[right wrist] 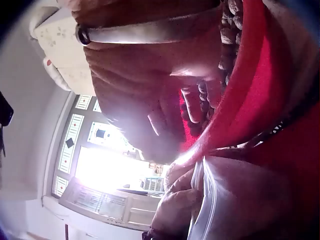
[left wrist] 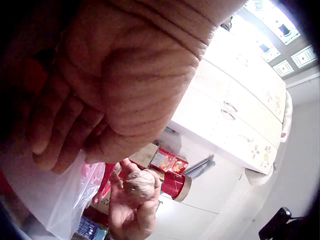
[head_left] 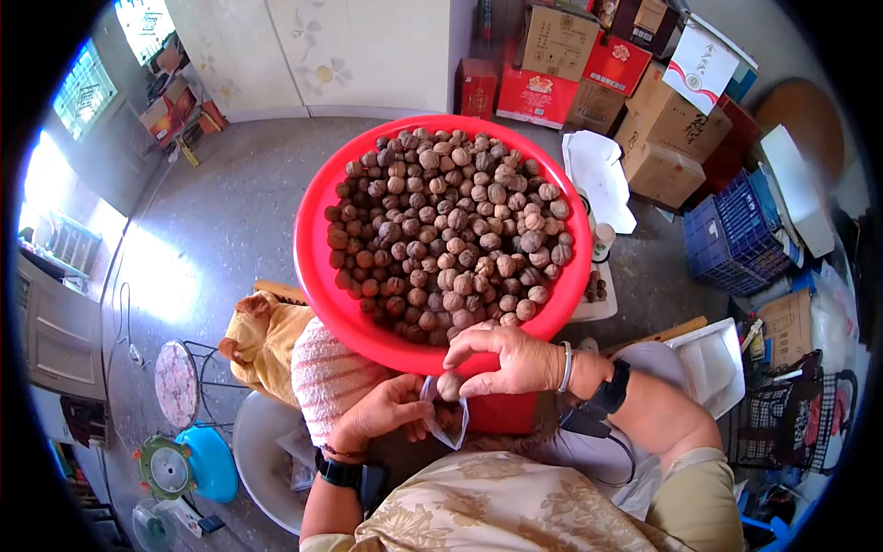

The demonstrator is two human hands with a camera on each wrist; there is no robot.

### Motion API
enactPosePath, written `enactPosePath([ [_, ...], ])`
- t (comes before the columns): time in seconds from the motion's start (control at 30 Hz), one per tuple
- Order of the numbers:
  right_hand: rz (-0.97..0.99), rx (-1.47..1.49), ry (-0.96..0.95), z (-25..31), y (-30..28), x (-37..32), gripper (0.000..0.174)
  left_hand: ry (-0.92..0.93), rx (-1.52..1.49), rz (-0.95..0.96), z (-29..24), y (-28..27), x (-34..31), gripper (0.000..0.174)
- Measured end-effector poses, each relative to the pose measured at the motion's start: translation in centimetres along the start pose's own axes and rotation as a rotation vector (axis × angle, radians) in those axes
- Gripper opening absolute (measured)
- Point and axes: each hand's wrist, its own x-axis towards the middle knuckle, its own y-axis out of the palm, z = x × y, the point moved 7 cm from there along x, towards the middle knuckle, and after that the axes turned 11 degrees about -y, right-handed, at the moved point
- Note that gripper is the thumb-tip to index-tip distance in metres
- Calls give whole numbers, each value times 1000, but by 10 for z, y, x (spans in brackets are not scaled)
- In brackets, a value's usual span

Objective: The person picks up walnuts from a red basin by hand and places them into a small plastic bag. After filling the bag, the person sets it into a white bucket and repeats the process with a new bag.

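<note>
A wide red basin [head_left: 311,267] in the head view is heaped with brown walnuts [head_left: 441,221]. My left hand [head_left: 382,409] pinches the edge of a clear plastic bag [head_left: 449,432] just below the basin's near rim. In the right wrist view the bag [right wrist: 235,195] hangs from the left hand's fingers. My right hand [head_left: 520,361] holds a single walnut [head_left: 450,386] over the mouth of the bag, between thumb and fingers. The left wrist view shows that walnut [left wrist: 140,183] against the right hand's fingers.
Stacked cardboard boxes [head_left: 671,138] and a blue crate [head_left: 731,230] stand at the right. A striped towel [head_left: 331,382] lies by the basin's left side. Farther left are a large pale tub [head_left: 253,460], a round stool [head_left: 177,385] and a blue plastic basin [head_left: 212,463].
</note>
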Motion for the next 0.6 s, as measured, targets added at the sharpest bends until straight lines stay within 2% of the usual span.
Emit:
enactPosePath([
  [0.1, -104, -65, 50, -5, -14, 0, 24, 9, 6, 1, -1, 0, 0, 18],
  [0.13, -189, -125, 82, -7, -26, 1, 18, 6, 2, 7, -1, 1, -1, 18],
  [0.17, -360, -30, 156, -28, -31, -8, 15, 3, -3, 13, -1, 1, -1, 18],
  [0.23, -475, -179, 349, -36, -55, -17, 13, 10, -9, 10, 1, 1, 0, 18],
  [0.3, -493, -589, 272, -32, -74, -19, 10, 16, -15, 6, 3, -1, 0, 18],
  [0.37, -323, -867, 348, -38, -77, -25, 10, -1, 10, 24, 6, -2, 1, 21],
  [0.4, -324, -868, 349, -42, -77, -29, 10, -1, 11, 26, 5, -1, 1, 21],
  [0.47, -141, -1011, 488, -60, -69, -37, 15, -9, -15, 53, 2, 2, -2, 16],
  [0.6, -30, -1072, 583, -71, -63, -42, 15, -37, -10, 125, 8, 7, -1, 15],
])
